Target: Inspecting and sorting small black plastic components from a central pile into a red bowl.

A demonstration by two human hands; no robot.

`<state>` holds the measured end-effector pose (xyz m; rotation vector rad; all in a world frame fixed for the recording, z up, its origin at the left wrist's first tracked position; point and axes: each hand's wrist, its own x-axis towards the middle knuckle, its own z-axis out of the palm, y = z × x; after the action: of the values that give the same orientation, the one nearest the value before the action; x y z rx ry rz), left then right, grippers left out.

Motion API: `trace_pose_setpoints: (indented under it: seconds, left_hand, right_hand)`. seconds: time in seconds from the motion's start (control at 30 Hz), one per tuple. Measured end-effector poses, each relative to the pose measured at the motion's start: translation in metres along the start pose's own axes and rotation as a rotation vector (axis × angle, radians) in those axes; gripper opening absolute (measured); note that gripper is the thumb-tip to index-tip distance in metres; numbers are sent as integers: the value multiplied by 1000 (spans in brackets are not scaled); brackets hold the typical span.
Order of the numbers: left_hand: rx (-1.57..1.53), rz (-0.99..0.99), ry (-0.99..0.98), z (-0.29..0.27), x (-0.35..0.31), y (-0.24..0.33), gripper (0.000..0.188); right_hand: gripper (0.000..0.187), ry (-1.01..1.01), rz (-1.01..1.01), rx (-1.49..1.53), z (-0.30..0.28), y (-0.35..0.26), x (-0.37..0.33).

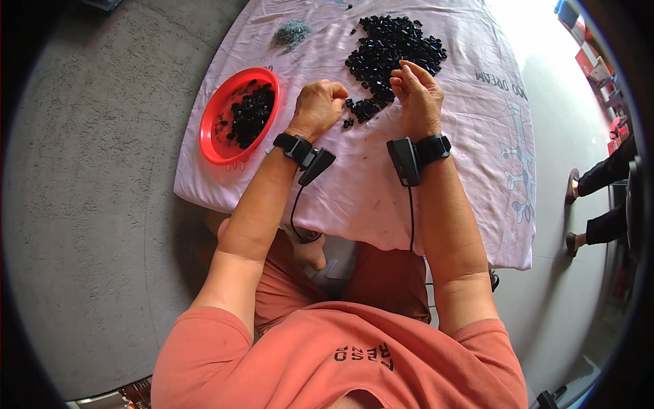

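Note:
A heap of small shiny black pieces [388, 51] lies on the pink cloth, trailing toward me into a thinner cluster between my hands. My left hand [318, 108] is curled closed at the left edge of that cluster, its fingertips beside a few loose pieces. Whatever it may hold is hidden. At the heap's near right side, my right hand [417, 95] has thumb and fingers drawn together in a pinch. Anything between them is too small to make out. Left of my left hand, a round red basin [210, 140] holds more black pieces [251, 114].
A small pile of grey-green bits [291, 34] lies on the cloth [347, 198] beyond the basin. Black devices with cables are strapped to both my wrists. Another person's legs [606, 194] show at the far right, near red boxes.

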<state>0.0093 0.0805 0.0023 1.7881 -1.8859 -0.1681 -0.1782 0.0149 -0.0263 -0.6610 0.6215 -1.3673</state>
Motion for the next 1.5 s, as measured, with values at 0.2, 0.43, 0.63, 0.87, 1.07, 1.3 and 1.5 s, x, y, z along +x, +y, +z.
trace_pose_setpoints:
  seconds: [0.2,0.43,0.63,0.87,1.07,1.3,1.5]
  left_hand:
    - [75,-21,-17,6,3,3,14]
    - [-5,-17,15,5,13,12,13]
    - [-116,118,68,21,35,26,14]
    - [-128,131,44,33,39,33,14]
    - [-387,-33,-23,13,27,12,14]
    - [-274,-186,32,-4,14,-14,13]
    - [20,-16,111,3,24,-13,12]
  right_hand:
    - [16,8,-42,-65,0,2,1]
    - [17,65,-112,-95,-2,4,4]
    - [17,75,-131,-100,-2,4,4]
    - [16,64,-117,-93,-1,4,3]
    - [17,23,-86,-140,1,3,1]
    - [14,-18,-123,-210,3,3,-1]
    - [14,-14,-100,-210,5,2,-4]
